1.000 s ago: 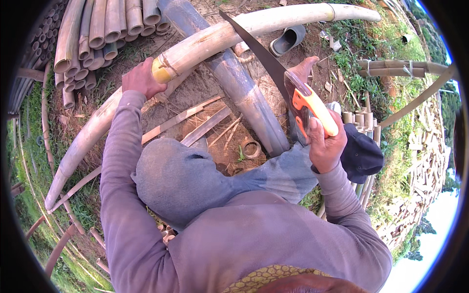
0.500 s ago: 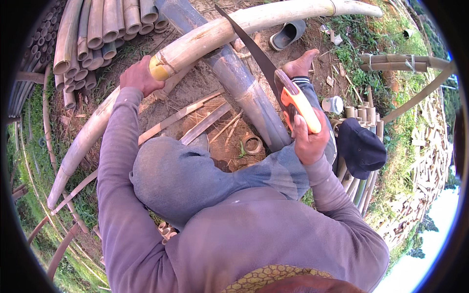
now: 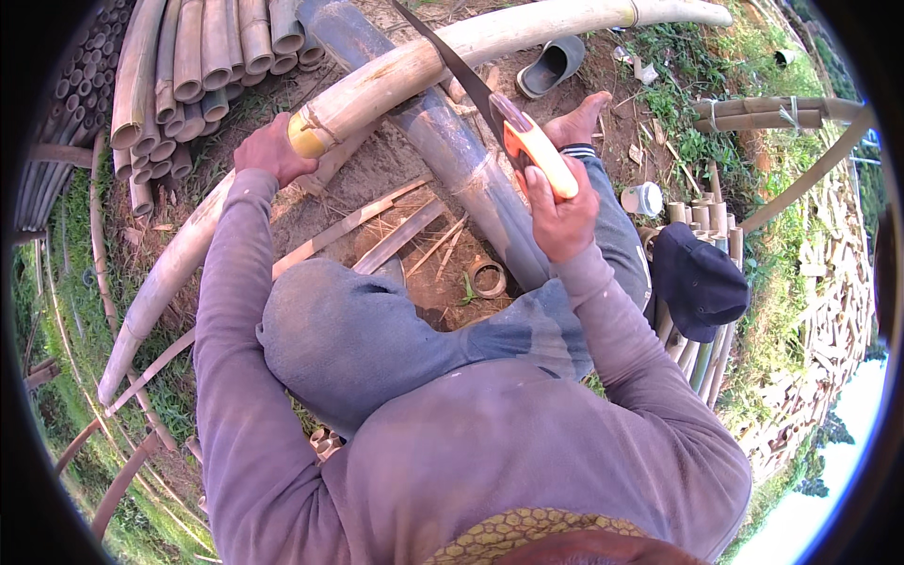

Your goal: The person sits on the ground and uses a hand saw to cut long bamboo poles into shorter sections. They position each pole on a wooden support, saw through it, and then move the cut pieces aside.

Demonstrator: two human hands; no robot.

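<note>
A long pale bamboo pole (image 3: 527, 35), bent by the lens, runs from the upper right down to the lower left. Beside its yellowish joint, my left hand (image 3: 276, 153) is closed around the pole. My right hand (image 3: 563, 212) grips the orange handle of a handsaw (image 3: 474, 89). The dark blade lies across the pole, pointing up and left; whether its teeth are in a cut cannot be made out. Under the pole, a thick greyish bamboo log (image 3: 461, 169) slopes from the top towards my right knee, crossing it.
Cut bamboo lengths (image 3: 188, 75) are stacked at upper left. Bamboo strips (image 3: 400, 235) and a short bamboo ring (image 3: 487, 278) lie between my legs. At right are a dark hat (image 3: 699, 282) on bamboo pieces, a white-lidded jar (image 3: 642, 200) and a sandal (image 3: 553, 66).
My right hand and the saw have moved up and to the left, so the blade reaches farther past the pole. My left hand keeps its hold, almost unmoved.
</note>
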